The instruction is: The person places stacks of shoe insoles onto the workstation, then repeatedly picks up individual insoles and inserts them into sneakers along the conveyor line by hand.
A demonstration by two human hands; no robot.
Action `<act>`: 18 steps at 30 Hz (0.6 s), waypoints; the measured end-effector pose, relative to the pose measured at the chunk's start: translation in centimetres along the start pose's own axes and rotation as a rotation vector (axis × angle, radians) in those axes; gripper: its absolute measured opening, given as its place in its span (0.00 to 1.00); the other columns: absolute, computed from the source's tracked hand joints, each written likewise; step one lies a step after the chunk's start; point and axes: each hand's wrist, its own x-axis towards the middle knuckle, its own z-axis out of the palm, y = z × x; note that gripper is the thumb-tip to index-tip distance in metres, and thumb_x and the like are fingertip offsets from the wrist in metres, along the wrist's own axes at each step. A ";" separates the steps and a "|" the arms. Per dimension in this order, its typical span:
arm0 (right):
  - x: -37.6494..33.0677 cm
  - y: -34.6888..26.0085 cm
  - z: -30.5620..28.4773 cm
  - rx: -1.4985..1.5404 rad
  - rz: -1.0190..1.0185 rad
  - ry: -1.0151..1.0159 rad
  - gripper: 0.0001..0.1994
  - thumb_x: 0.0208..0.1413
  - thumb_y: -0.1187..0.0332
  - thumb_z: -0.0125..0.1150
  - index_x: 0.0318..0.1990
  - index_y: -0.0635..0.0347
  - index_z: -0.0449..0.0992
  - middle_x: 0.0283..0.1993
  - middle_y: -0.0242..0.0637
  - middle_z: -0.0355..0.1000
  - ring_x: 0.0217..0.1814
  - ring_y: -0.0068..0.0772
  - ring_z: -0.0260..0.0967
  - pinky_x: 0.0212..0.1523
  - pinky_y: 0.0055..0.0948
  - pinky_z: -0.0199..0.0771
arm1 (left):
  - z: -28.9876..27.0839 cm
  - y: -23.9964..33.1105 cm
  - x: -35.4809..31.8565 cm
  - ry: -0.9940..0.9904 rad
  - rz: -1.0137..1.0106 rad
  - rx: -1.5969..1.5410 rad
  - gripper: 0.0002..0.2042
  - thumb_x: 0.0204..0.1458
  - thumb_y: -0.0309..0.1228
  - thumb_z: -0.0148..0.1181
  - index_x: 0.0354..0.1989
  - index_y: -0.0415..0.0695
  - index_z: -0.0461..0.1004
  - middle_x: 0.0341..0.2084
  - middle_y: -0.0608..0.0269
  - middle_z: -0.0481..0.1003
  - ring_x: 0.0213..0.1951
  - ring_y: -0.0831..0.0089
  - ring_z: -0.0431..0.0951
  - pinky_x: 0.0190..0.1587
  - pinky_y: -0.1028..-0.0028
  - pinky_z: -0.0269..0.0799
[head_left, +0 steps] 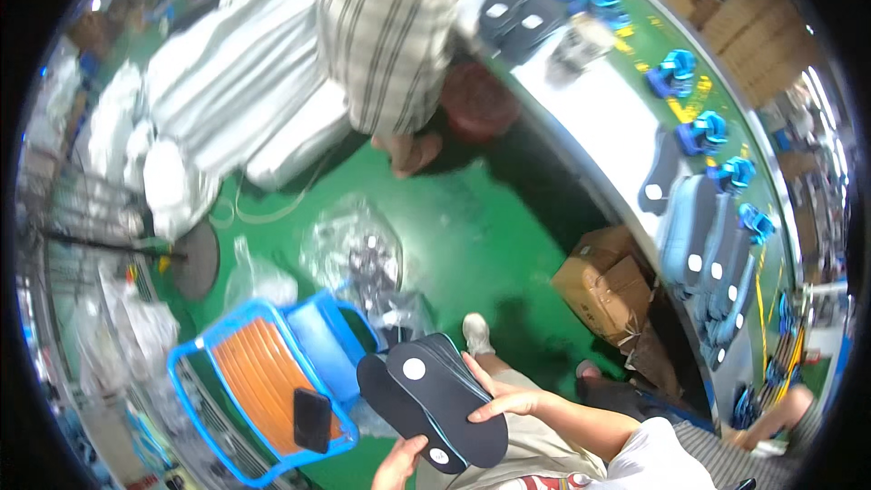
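1. The left hand (399,465) grasps the near end of a small stack of black, foot-shaped insoles with thin pale-blue edges and round white spots (440,390); its thumb lies on top, its other fingers mostly hidden.
2. The right hand (506,401) grips the same stack from the right side – thumb pressed on the upper face, fingers along the edge.
3. The stack, slightly fanned, is held between the 2 hands, in front of the person's beige trousers (522,440).
4. Just left of it stands a blue-framed chair with orange slats (259,377); a black, rectangular phone-like object (312,419) lies on its near corner.
5. To the right, a long white tabletop (590,109) bears stacks of dark and blue-grey insoles (689,236). Beside it runs a green belt with yellow markings (646,14), carrying bright-blue strappy footwear pieces (676,73).
6. A brown cardboard box (603,286) sits on the glossy green floor (463,227) – well apart from a clear plastic bag (349,240).
7. Beyond, a person in plaid clothing (381,36) stands near the tabletop.
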 end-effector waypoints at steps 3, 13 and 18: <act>-4.9 -4.4 1.3 -0.016 -0.149 0.065 0.58 0.35 0.63 0.67 0.60 0.61 0.18 0.65 0.48 0.30 0.67 0.33 0.30 0.62 0.26 0.33 | 5.0 4.5 -2.3 -0.199 0.244 -0.017 0.35 0.35 0.36 0.60 0.54 0.37 0.54 0.48 0.55 0.64 0.49 0.62 0.66 0.51 0.64 0.62; -26.2 -17.5 -5.1 0.121 -1.155 0.580 0.59 0.22 0.63 0.68 0.62 0.57 0.29 0.65 0.43 0.34 0.66 0.39 0.36 0.62 0.31 0.36 | 28.2 22.8 0.4 -0.851 0.356 0.242 0.36 0.26 0.30 0.60 0.50 0.34 0.58 0.40 0.55 0.69 0.40 0.66 0.71 0.44 0.69 0.68; -40.0 -27.7 -13.0 -0.094 -1.235 0.694 0.55 0.23 0.63 0.66 0.62 0.61 0.36 0.64 0.45 0.40 0.64 0.37 0.42 0.61 0.30 0.41 | 43.2 25.8 7.7 -0.938 0.231 0.469 0.37 0.33 0.28 0.58 0.57 0.41 0.49 0.44 0.56 0.64 0.44 0.68 0.67 0.46 0.71 0.64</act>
